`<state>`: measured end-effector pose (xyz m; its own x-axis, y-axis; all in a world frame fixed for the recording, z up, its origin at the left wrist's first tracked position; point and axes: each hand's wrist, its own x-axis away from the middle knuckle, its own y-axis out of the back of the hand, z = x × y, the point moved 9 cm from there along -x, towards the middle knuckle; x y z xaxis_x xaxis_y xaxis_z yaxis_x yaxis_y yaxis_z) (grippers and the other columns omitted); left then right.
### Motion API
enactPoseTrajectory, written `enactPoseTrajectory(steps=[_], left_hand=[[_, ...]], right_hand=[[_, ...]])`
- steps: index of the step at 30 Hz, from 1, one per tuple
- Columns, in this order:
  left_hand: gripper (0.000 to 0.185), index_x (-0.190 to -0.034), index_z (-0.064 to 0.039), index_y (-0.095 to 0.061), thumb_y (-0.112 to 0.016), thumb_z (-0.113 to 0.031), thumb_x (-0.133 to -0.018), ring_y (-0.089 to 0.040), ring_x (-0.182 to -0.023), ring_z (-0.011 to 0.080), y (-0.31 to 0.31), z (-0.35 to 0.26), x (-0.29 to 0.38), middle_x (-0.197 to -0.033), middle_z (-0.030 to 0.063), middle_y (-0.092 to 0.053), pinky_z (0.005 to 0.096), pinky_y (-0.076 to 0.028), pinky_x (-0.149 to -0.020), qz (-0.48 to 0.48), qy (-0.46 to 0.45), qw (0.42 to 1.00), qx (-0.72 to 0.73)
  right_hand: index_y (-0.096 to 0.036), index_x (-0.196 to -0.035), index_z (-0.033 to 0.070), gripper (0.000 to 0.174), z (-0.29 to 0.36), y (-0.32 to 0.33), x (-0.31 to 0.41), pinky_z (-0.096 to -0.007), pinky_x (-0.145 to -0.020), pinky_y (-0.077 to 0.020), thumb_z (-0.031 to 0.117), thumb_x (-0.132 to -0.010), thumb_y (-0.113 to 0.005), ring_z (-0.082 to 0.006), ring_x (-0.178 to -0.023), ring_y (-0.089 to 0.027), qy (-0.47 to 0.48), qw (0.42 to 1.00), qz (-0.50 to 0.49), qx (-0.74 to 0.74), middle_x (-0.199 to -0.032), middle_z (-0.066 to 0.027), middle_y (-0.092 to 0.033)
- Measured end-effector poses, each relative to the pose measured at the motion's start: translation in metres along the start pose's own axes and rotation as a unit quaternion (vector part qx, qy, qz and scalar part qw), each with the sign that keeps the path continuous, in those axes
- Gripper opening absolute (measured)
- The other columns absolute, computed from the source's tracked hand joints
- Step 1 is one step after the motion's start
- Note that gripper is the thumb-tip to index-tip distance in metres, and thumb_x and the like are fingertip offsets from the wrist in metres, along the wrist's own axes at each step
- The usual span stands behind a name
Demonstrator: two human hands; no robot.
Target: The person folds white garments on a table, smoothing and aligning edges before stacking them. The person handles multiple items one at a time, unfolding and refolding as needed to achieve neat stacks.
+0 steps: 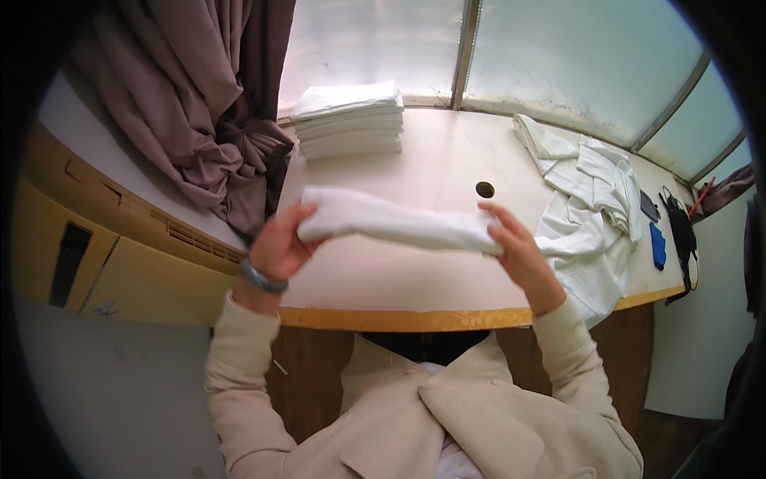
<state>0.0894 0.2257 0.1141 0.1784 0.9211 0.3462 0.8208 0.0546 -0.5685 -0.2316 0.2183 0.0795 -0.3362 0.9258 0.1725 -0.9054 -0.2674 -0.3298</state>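
Note:
A folded white cloth [398, 223] is stretched lengthwise between my two hands, above the pale tabletop [383, 281]. My left hand [284, 242] grips its left end, and my right hand [519, 251] holds the right end with the fingers over its edge; both are slightly blurred. Behind the cloth, at the back left of the table, stands a neat stack of folded white cloths [353, 129]. To the right of my right hand lies a loose, crumpled heap of white cloths [592, 221], part of which hangs over the front edge.
A round hole [485, 190] opens in the tabletop. At the right end lie a blue item [657, 246] and a black strapped item [680, 230]. A mauve curtain [197, 108] and a yellowish cabinet-like unit [155, 263] border the left side. Frosted window panes [574, 66] rise behind the table.

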Motion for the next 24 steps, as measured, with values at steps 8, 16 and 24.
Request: enactPoseTrajectory(steps=[8, 16, 24], left_hand=[[0.018, -0.108, -0.007, -0.061, -0.061, -0.016, -0.093, -0.063, -0.094, 0.0156, 0.047, -0.202, -0.199, -0.102, 0.0053, -0.065, 0.0302, -0.056, -0.080, 0.029, -0.223, 0.971, -0.081], [0.022, -0.098, -0.004, -0.064, -0.073, -0.013, -0.080, -0.063, -0.076, 0.0204, 0.208, -0.178, -0.355, -0.089, 0.0070, -0.064, 0.0385, -0.054, -0.056, -0.305, -0.154, 0.880, -0.330], [0.024, -0.101, -0.006, -0.056, -0.069, -0.016, -0.083, -0.057, -0.073, 0.0153, 0.224, -0.170, -0.354, -0.087, 0.0041, -0.060, 0.0331, -0.051, -0.058, -0.290, -0.232, 0.886, -0.277]], right_hand=[[-0.055, -0.125, 0.007, 0.034, 0.134, -0.038, -0.228, -0.0289, -0.086, -0.0474, 0.022, -0.094, -0.054, -0.0142, -0.099, -0.055, 0.201, 0.964, -0.027, 0.172, -0.112, -0.0066, -0.057], [-0.060, -0.116, 0.004, 0.031, 0.048, -0.036, -0.404, -0.0269, -0.069, -0.0468, 0.022, -0.092, -0.053, -0.0122, -0.077, -0.053, 0.111, 0.911, -0.027, 0.397, -0.091, -0.0054, -0.059], [-0.057, -0.119, 0.003, 0.039, 0.017, -0.004, -0.405, -0.0317, -0.072, -0.0513, 0.032, -0.093, -0.055, -0.0178, -0.084, -0.060, 0.113, 0.943, -0.056, 0.309, -0.097, -0.0124, -0.064]])
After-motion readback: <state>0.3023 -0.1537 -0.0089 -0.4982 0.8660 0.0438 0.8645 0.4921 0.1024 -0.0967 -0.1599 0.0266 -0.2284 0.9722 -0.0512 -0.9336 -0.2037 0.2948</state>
